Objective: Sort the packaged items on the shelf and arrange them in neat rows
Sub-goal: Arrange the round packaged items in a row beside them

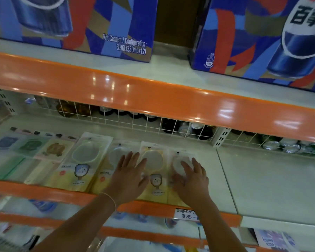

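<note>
Left hand (130,172) and right hand (191,176), fingers straight, lie flat on packaged mirrors (154,171).

My left hand (129,176) and right hand (191,176) lie flat on slick, clear plastic packets (153,166) backed with matt printed card; the shelf (273,180) beneath looks like smooth, pale painted metal; its orange edge strip (153,99) is glossy plastic, catching the lights; behind, thin white-coated wire mesh (135,120); above, printed cardboard cartons (102,24) with a faint sheen
</note>
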`<state>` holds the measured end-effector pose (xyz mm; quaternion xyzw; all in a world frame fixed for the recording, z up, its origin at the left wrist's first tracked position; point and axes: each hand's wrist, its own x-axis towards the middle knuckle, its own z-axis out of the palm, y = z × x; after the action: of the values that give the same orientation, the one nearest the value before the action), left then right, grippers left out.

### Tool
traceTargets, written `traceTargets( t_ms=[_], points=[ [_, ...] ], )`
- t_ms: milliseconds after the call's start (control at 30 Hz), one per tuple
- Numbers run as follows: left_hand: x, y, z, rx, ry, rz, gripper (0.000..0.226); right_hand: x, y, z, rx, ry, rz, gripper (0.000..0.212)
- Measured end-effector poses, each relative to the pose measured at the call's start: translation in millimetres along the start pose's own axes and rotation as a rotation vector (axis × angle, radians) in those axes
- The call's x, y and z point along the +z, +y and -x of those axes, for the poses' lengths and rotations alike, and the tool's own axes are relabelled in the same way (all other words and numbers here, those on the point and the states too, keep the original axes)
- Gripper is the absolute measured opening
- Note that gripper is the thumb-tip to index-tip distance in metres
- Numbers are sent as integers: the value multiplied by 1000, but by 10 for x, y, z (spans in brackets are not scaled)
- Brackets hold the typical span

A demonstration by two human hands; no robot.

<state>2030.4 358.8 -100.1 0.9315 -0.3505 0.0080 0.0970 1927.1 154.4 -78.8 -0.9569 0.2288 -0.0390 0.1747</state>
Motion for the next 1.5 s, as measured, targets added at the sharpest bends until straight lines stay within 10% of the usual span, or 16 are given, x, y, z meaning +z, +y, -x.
traceTargets(
  t_ms=[667,1500],
  points=[
    [-79,-1031,179,-32,-118,-116,96,646,-814,3,-130,-112,279,82],
    [-130,-1012,206,50,-124,-189,61,746,-1143,32,12,-104,232,89]
  ],
)
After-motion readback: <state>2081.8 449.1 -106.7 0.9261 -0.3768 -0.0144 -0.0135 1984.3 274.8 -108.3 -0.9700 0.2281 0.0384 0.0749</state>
